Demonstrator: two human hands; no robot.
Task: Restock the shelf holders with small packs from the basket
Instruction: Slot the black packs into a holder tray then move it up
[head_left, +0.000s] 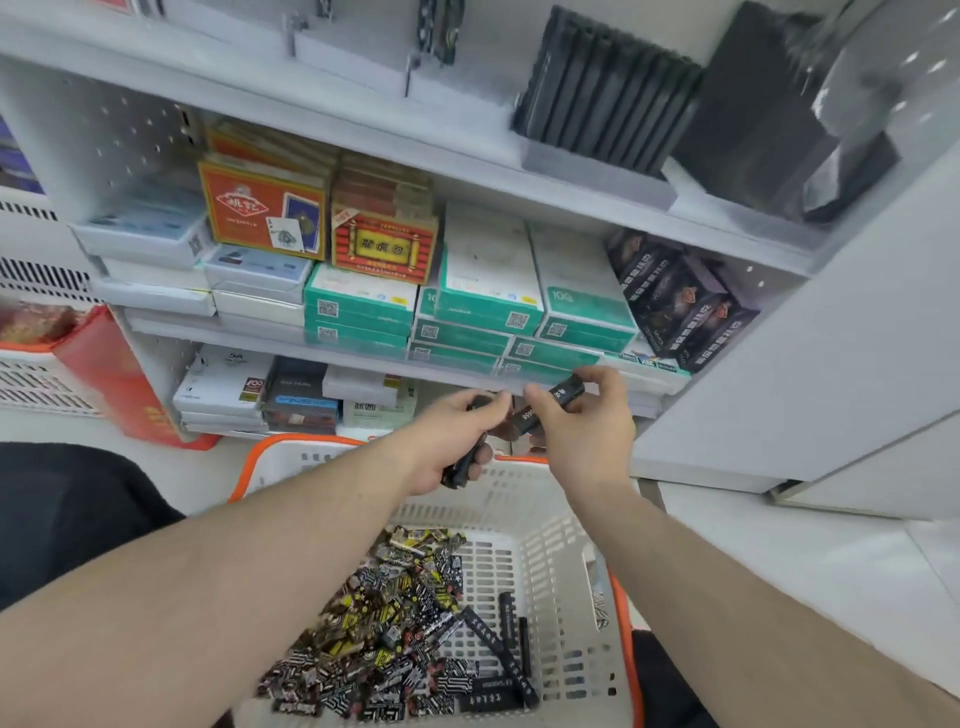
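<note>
Above the basket (550, 525), at 12 o'clock, our right hand (582, 421) pinches one black pack (545, 405), likely for shelving; our left hand (452, 441) grips spare packs (460, 470).

Open basket (524, 525) mouth below; stacked boxes (488, 291) crowding the shelf (363, 358) above

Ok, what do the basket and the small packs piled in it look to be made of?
Basket: looks like moulded rigid plastic, matte off-white, with slotted walls and floor and an orange rim. Small packs: probably printed foil or glossy film wrappers; they catch highlights and carry black, white and yellow print. Too small to be certain. The long black pack in the right hand seems glossy too.
</note>
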